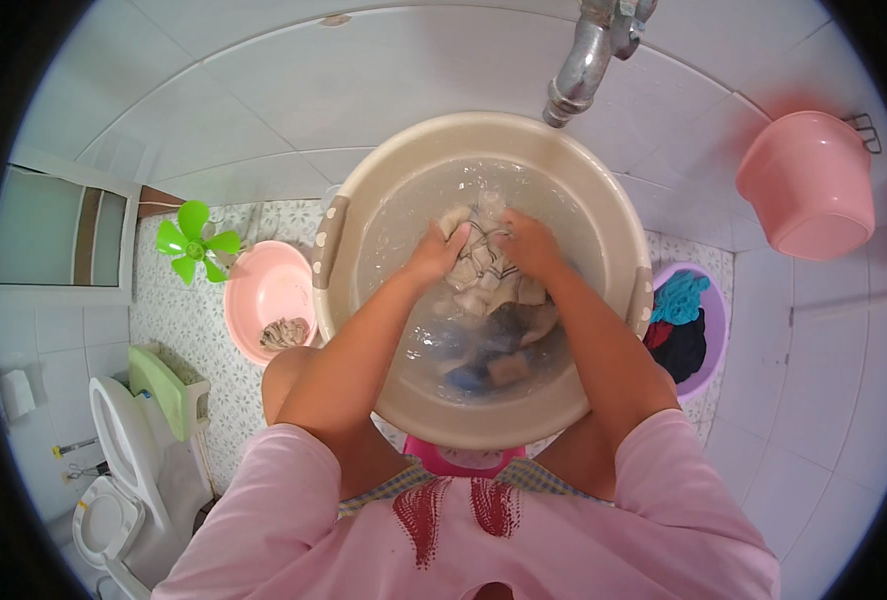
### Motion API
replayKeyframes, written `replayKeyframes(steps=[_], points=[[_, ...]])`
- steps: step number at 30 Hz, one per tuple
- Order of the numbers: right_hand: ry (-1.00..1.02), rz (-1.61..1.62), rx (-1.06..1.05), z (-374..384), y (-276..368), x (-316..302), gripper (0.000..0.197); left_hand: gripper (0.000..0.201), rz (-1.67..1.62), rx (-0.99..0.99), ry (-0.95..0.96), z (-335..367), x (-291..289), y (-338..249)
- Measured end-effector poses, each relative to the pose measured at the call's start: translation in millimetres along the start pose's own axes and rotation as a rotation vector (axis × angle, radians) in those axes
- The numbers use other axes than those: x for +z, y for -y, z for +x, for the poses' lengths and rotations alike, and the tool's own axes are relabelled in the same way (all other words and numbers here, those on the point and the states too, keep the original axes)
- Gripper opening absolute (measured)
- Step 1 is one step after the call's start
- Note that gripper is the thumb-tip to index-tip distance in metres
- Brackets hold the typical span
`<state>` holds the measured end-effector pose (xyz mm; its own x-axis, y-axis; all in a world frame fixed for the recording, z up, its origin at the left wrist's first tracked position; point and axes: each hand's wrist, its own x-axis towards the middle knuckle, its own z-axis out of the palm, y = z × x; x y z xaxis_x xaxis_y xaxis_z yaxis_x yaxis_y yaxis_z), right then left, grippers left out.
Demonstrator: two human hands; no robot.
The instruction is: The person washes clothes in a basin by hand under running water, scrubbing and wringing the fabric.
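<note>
Before me stands a large beige basin [498, 133] of cloudy water. Both hands are closed on a wet beige garment [481, 265] with thin dark lines, bunched at the water's surface; its exact kind does not show. My left hand [440, 252] grips its left side, fingers partly hidden by folds. On its right side, my right hand [526, 244] clasps the fabric, a short gap from the left. Closer to me, under the water, lie dark and blue clothes [473, 375], blurred by the water.
A pink basin [246, 330] with a crumpled beige cloth stands left, beside a green fan [195, 243]. To the right, a purple basin [718, 345] holds teal, red and black clothes. A metal tap [578, 75] hangs above the far rim; a pink bucket [813, 180] hangs on the right wall.
</note>
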<state>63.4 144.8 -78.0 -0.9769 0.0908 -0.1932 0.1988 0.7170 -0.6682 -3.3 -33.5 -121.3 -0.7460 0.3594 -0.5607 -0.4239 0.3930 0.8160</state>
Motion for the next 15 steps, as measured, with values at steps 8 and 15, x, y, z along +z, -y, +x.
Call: replayKeyframes(steps=[8,15], points=[[-0.374,-0.047,0.125,-11.4,34.3,29.0,0.031,0.058,-0.779,-0.397,0.28,-27.7,21.7,-41.1],[-0.105,0.162,-0.093,-51.0,117.5,19.7,0.026,0.048,-1.111,-0.172,0.912,-10.6,16.4,-12.4]])
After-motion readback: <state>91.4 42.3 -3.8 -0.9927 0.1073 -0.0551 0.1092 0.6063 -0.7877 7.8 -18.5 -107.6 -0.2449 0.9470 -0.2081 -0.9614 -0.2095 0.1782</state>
